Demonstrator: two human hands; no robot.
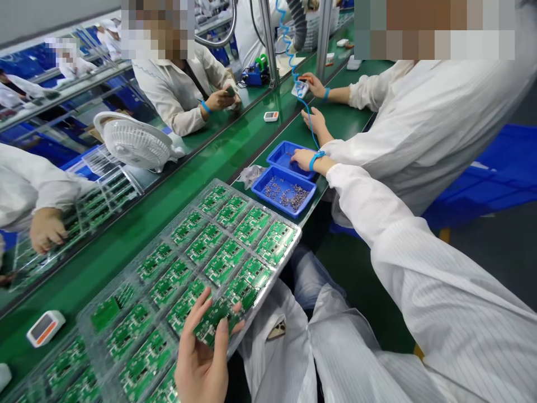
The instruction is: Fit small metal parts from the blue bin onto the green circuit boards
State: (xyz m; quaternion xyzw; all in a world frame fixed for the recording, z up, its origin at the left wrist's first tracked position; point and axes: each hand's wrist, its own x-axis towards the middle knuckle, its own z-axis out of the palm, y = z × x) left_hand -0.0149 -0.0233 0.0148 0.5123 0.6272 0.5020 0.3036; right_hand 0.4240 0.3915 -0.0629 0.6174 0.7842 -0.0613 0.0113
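Observation:
My left hand [205, 352] is closed around a green circuit board [213, 322], thumb on one side and fingers on the other. It holds the board just above a clear plastic tray [296, 238] whose compartments contain several similar boards. My right hand [308, 159], with a blue wrist strap, is stretched out to the farther blue bin [274, 151]. Its fingers are bent together and dip inside; whatever they pinch is too small to make out. The nearer blue bin [262, 196] has many small metal parts [293, 197] in it.
A crumpled plastic bag [251, 174] lies beside the bins. White-and-orange devices [46, 328] sit on the green conveyor [168, 207]. Co-workers in white coats work opposite and to the right. A white fan [134, 140] stands across the line; a coiled blue cord [289, 50] hangs down.

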